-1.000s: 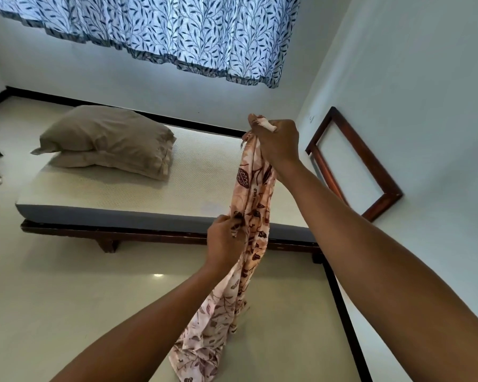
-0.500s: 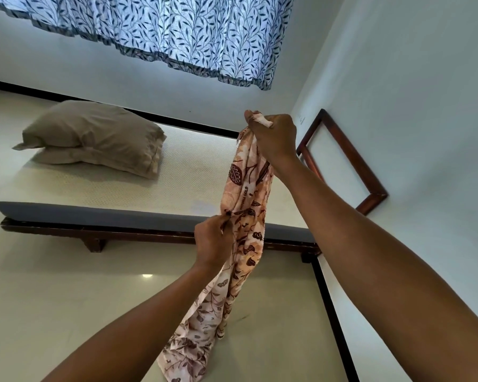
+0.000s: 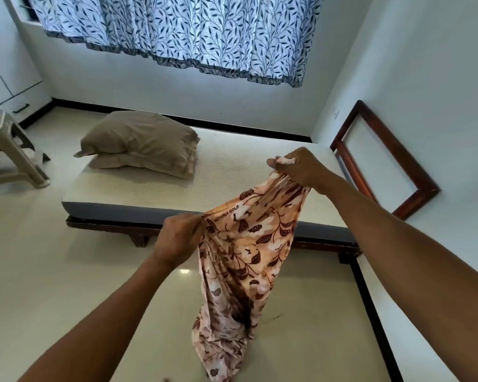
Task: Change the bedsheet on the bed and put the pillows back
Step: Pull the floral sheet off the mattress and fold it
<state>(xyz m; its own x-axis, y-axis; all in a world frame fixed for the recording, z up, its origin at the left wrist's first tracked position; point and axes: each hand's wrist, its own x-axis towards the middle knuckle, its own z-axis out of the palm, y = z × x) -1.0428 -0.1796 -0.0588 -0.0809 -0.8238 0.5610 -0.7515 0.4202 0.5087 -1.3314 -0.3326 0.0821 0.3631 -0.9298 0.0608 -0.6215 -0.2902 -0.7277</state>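
The right hand (image 3: 301, 168) is up high in front of the bed. Its fingers are curled tight around a bunched corner of the bedsheet (image 3: 249, 244), and a bit of white cloth pokes out of the fist. The left hand (image 3: 177, 238) is lower and off to the left. Its fingers and thumb pinch the edge of the same bedsheet.

The bedsheet is peach and white with brown leaves and flowers on it. It is held in the air between the two hands, partly spread out. The rest of it hangs down in folds toward the shiny floor (image 3: 53, 271). Small dark letters are printed near its top edge.

Behind the hands is a bare mattress (image 3: 232, 172), white on top and grey on the side. It lies on a low dark wooden bed frame (image 3: 108, 223). Two grey-brown pillows (image 3: 141, 142) are stacked at the left end of the mattress.

A blue and white leaf curtain (image 3: 191, 28) hangs above the bed. A brown wooden frame (image 3: 398, 161) leans on the right wall. A plastic stool (image 3: 9, 150) stands at the far left
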